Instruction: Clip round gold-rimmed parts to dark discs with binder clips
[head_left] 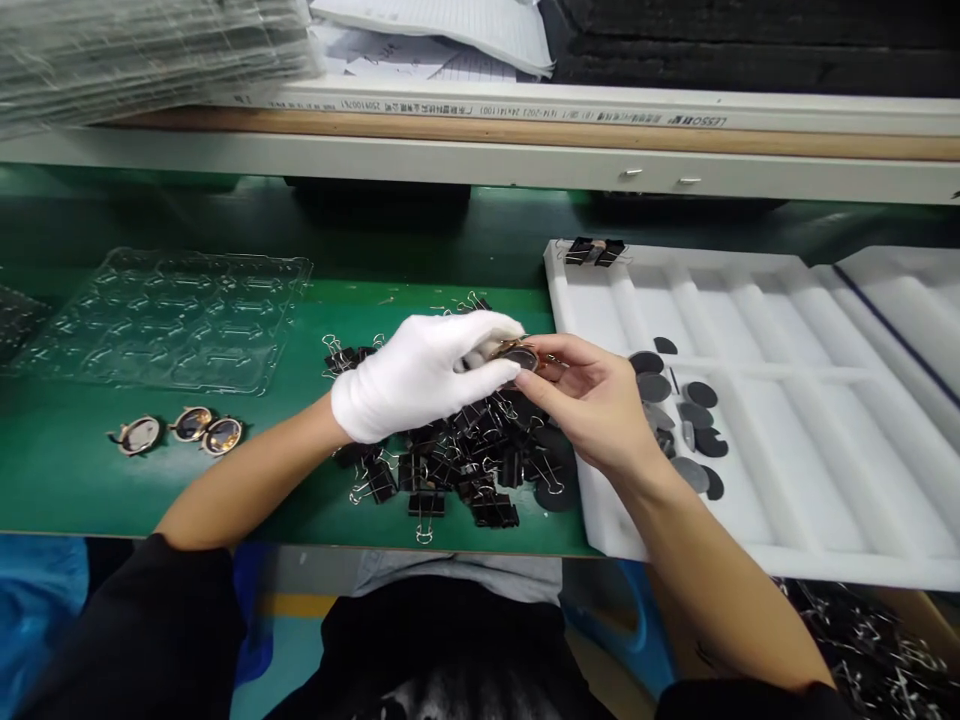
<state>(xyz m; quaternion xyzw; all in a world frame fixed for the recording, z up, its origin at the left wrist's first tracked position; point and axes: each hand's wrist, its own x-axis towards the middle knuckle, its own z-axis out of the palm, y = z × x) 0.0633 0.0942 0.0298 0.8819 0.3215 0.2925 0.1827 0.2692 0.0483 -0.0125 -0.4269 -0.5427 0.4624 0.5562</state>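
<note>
In the head view my left hand (431,375), in a white glove, is closed round one side of a gold-rimmed watch case (519,356). A dark round disc lies over the face of this case. My bare right hand (592,400) pinches the other side with thumb and fingertips. Below both hands spreads a heap of black binder clips (469,460) with wire handles. Several dark discs (651,386) lie in a compartment of the white foam tray (810,470) on the right. Three more gold-rimmed watch cases (193,424) rest on the green table at the left.
A clear plastic blister tray (187,320) lies at the back left. Two binder clips (595,251) grip the foam tray's far left corner. A pale shelf edge (480,155) crosses behind, with papers (442,30) on it. More clips fill a box (877,650) at lower right.
</note>
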